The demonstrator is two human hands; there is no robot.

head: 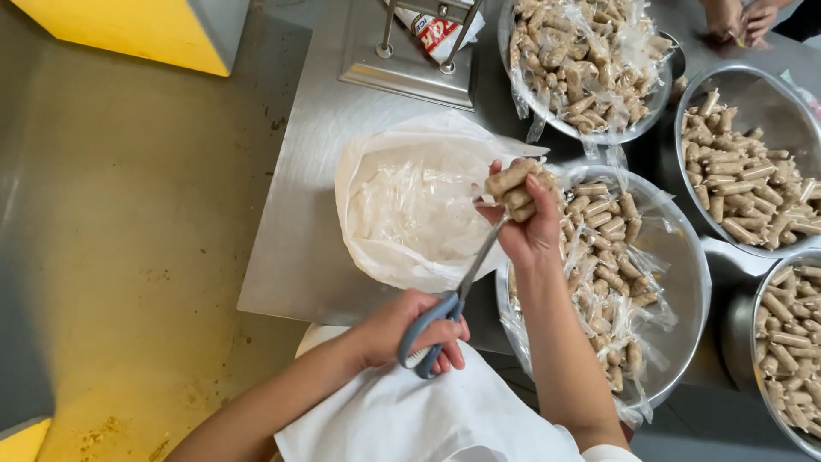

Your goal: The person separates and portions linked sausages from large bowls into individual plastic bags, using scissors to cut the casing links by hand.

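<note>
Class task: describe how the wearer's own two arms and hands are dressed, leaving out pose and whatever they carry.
Both forearms are bare, with no gloves, rings, watch or bracelets visible on the left hand or the right hand. A white sleeve edge shows at the right arm's elbow. White fabric, seemingly an apron or garment, lies below the arms.

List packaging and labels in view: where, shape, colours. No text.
White plastic bag: table centre, open, holds clear wrapper scraps.
Red-and-white printed pack: top, under the metal stand, partly hidden.
Clear film: around the brown rolls in the top bowl.
No screens or signs.
</note>
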